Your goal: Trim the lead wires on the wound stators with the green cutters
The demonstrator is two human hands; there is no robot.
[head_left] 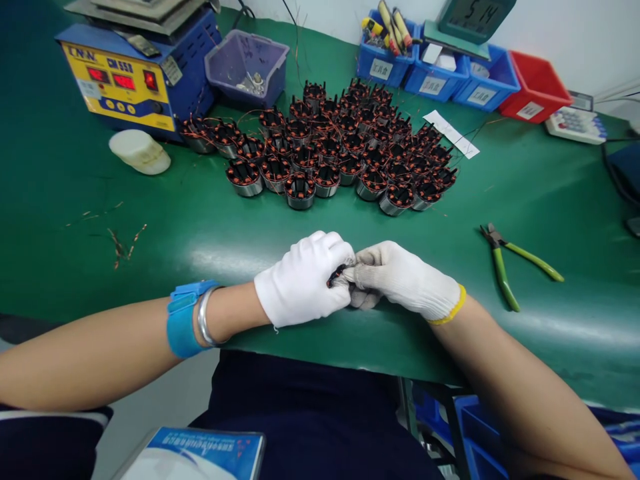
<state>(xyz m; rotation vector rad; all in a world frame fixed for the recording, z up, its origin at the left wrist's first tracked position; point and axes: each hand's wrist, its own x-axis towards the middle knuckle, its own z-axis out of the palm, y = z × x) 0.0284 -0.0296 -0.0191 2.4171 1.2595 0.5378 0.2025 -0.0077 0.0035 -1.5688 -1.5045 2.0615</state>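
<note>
Both my hands wear white gloves and meet just above the near part of the green table. My left hand (310, 277) is wrapped round a motor stator (336, 275); only a small black and copper-coloured piece of it shows between the fingers. My right hand (395, 277), in a knitted glove with a yellow cuff, pinches at the stator's right side. What its fingertips grip is hidden. Beyond the hands stand many similar stators (300, 191), upright and close together, with copper windings, black tops and loose wires.
Green-handled cutting pliers (497, 250) lie open at the right. Wire scraps (120, 248) lie at the left, near a whitish lump (140, 151) and a blue-yellow power unit (125, 80). A purple bin (245, 63), blue bins (383, 67) and a red bin (537, 83) line the back.
</note>
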